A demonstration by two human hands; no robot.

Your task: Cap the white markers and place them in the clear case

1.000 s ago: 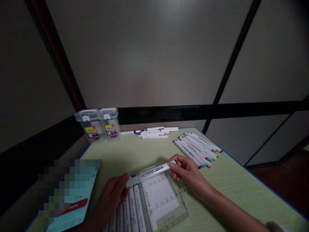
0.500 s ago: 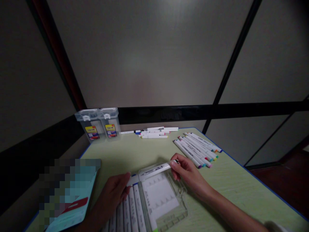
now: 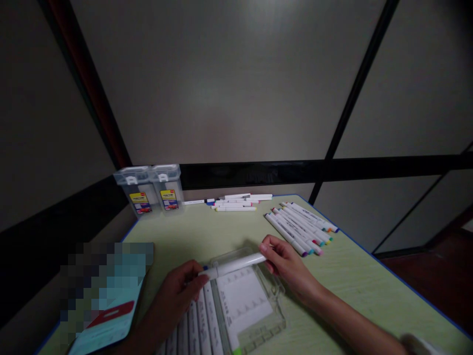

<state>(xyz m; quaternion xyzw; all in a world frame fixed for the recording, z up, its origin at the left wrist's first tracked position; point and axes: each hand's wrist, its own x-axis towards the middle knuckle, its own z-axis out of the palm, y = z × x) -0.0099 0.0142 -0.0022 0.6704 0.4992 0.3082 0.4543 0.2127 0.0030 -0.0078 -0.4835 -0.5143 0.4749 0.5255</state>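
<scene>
A white marker [image 3: 236, 265] is held crosswise between my two hands, above an open clear plastic case [image 3: 254, 333]. My left hand [image 3: 185, 286] pinches its left end, and my right hand [image 3: 283, 261] grips the right end. No print shows on the side of the marker facing me. Below and beside my left hand, a row of white markers [image 3: 203, 320] lies side by side in the left part of the case. A white insert card [image 3: 244, 296] shows in the right part. My left hand covers the upper ends of some markers in the row.
Several white markers with coloured ends [image 3: 295, 229] lie at the right of the table [image 3: 369, 296]. More markers [image 3: 236, 209] lie along the back. Two clear lidded boxes [image 3: 170, 197] stand at back left. A phone-like device [image 3: 111, 315], partly blurred, lies at the left.
The marker between my hands has turned, so its printed side no longer faces me. My left fingers have shifted their hold on its left end. The other things have stayed put.
</scene>
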